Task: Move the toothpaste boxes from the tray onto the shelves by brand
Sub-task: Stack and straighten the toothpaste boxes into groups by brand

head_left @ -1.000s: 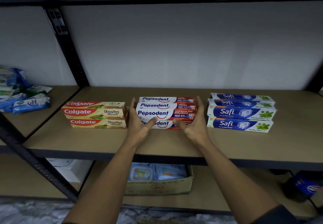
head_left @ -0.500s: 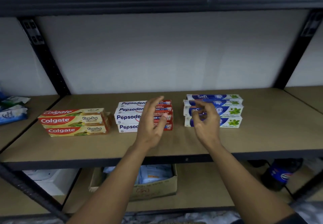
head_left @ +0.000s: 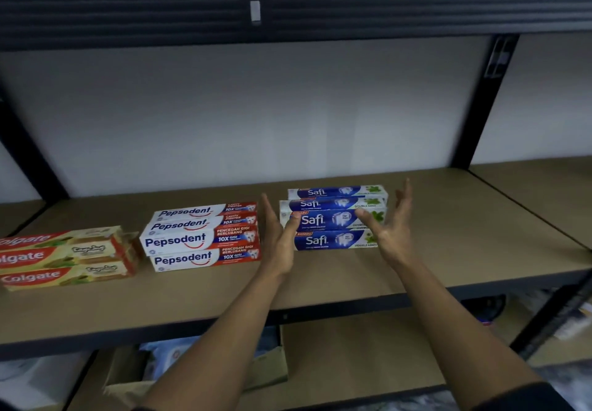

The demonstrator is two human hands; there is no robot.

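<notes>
Two bare hands are raised with palms facing each other, one at each end of a stack of toothpaste boxes. The left hand (head_left: pixel 279 241) is spread wide, its fingers straight and pointing away from the person, its thumb lying in front of the stack's left end. The right hand (head_left: pixel 391 229) is just as wide, with straight fingers and the thumb reaching across the stack's right end. Neither hand holds anything (whether the thumbs actually touch the cardboard cannot be told).

Between the hands, the Safi boxes (head_left: pixel 333 218), blue and white, lie flat and stacked on a tan wooden shelf (head_left: pixel 464 234), their long printed sides facing the viewer. Just left of the left hand sits a stack of Pepsodent boxes (head_left: pixel 201 239) in red, white and blue. Farther left, cut off by the frame's edge, lie the red and cream Colgate boxes (head_left: pixel 64 257). The three brands form a row, each stack apart from the next.

On a lower shelf an open cardboard box (head_left: pixel 266 370) holds pale blue packets.
</notes>
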